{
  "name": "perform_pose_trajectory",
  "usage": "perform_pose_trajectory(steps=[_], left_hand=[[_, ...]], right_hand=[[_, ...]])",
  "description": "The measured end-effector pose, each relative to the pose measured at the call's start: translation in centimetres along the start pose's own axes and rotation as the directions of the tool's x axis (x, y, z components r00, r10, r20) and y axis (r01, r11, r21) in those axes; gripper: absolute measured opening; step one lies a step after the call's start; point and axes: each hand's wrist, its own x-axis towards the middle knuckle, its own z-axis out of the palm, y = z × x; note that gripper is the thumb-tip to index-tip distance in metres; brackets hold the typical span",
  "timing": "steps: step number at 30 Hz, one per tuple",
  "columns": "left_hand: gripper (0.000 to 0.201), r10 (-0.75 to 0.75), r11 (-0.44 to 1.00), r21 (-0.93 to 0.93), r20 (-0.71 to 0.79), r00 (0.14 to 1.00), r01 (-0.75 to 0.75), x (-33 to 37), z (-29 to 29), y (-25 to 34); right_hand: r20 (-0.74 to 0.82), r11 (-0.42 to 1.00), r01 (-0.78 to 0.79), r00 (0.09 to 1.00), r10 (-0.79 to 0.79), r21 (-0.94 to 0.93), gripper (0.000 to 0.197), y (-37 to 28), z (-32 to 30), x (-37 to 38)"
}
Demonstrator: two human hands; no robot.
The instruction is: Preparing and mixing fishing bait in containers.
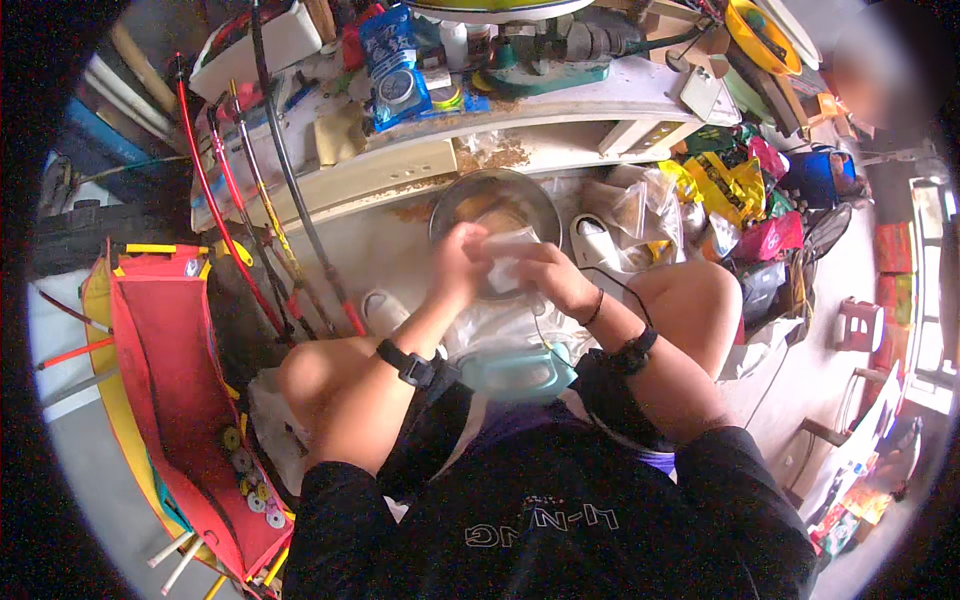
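Both hands meet in front of me, above a round dark-rimmed basin [447,200] with something brown in it. My right hand [562,278] has its fingers curled over a crumpled white piece [508,243] that looks like tissue or thin film; its exact kind is blurred. My left hand [462,262] is at the left side of the white piece, its fingers smeared by motion, so its grip does not show. Below the hands, between my legs, lie clear plastic sheeting and a pale teal object [515,372] with a rounded rim.
A cluttered bench [560,105] runs across the far side, with a blue packet [396,70] on it. Rods [215,170] lean at the left beside a long red open bag [165,350]. Plastic bags [640,205] lie at the right; another person [875,80] is at the far right.
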Motion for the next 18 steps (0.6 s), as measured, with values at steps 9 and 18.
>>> perform_pose_trajectory(steps=[9,18], left_hand=[[0.029,-0.089,0.992,-0.096,-0.095,0.991,0.08,0.3,-3.0,2.2],[0.038,-0.012,0.998,0.066,-0.144,0.989,0.022,0.0,-2.3,1.8]], right_hand=[[-0.286,0.693,0.094,0.865,-0.412,-0.714,0.018,0.5,-2.6,1.3],[-0.261,0.6,-0.033,0.918,-0.297,-0.799,0.026,2.2,-1.3,1.0]])
